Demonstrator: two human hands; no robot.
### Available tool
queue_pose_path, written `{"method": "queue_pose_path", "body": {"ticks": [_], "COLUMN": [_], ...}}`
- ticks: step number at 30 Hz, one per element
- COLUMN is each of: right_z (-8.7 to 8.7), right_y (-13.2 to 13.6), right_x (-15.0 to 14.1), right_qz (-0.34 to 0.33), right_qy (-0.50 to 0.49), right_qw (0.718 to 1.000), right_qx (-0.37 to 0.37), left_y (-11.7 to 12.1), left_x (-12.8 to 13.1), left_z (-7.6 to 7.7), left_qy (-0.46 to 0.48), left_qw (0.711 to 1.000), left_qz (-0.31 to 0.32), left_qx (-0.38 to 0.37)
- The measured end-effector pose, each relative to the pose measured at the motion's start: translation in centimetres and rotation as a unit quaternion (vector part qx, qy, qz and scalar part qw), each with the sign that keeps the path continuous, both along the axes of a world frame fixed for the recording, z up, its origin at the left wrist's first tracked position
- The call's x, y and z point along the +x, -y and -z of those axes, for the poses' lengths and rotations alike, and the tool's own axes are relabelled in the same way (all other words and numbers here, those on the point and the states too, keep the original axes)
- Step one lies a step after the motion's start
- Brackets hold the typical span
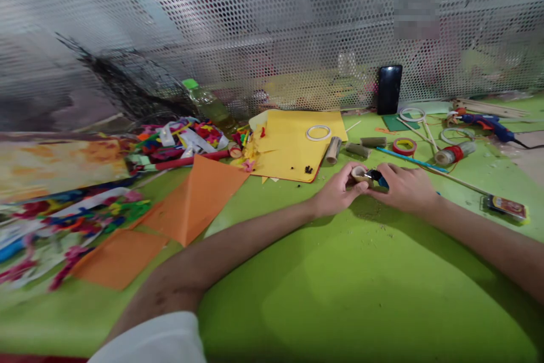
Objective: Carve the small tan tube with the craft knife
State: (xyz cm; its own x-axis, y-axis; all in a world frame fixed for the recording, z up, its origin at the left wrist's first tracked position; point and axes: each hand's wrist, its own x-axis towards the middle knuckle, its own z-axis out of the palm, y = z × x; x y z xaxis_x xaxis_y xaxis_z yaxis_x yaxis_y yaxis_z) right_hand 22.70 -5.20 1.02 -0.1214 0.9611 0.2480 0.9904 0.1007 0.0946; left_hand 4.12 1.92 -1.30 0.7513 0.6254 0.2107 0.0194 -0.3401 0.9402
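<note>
My left hand [338, 193] is closed around a short hollow tube [359, 172], pale brown like cardboard or bamboo, its open end facing up. My right hand [402, 186] grips a black and blue utility knife [374, 175], whose shiny tip meets the rim of the tube; the fingers hide most of its handle. Both hands come together just above the green table [297, 284]. Small shavings [380, 228] lie beneath them. Behind the hands are several similar tubes, one upright-leaning tube [334, 149] and one lying tube [357, 150] among them.
Yellow paper [289, 142] bears a white tape ring [318, 133]. Orange sheets [204, 199] and colourful scraps [182, 139] spread leftward, near a green-capped bottle [208, 102]. A phone [389, 90] leans against perforated metal [297, 29]. Rightward are red tape [404, 147], a glue gun [488, 124] and a matchbox-like pack [508, 208].
</note>
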Motion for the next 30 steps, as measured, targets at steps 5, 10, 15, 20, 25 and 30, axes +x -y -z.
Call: {"method": "queue_pose_path", "body": {"ticks": [5, 10, 15, 20, 25, 30], "right_z": [0.42, 0.5, 0.51, 0.6, 0.35, 0.12], "right_y": [0.02, -0.05, -0.19, -0.23, -0.29, -0.36], "right_x": [0.26, 0.64, 0.87, 0.98, 0.87, 0.54], "right_qz": [0.002, 0.0, -0.003, -0.017, -0.014, -0.002], "right_qy": [0.028, 0.034, 0.044, 0.041, 0.048, 0.049], "right_qw": [1.0, 0.999, 0.998, 0.997, 0.998, 0.999], "right_qx": [0.004, 0.027, 0.05, 0.063, 0.049, 0.002], "left_y": [0.08, 0.15, 0.16, 0.03, -0.07, -0.14], "left_x": [0.01, 0.07, 0.1, 0.12, 0.14, 0.1], "left_z": [-0.24, -0.32, -0.32, -0.15, 0.08, -0.14], "left_qy": [-0.014, -0.007, -0.003, 0.003, 0.009, -0.008], "left_qw": [1.0, 1.0, 1.0, 1.0, 1.0, 1.0], "left_qz": [0.005, 0.004, 0.002, 0.013, 0.016, 0.009], "left_qx": [0.005, -0.002, -0.008, -0.009, -0.017, -0.025]}}
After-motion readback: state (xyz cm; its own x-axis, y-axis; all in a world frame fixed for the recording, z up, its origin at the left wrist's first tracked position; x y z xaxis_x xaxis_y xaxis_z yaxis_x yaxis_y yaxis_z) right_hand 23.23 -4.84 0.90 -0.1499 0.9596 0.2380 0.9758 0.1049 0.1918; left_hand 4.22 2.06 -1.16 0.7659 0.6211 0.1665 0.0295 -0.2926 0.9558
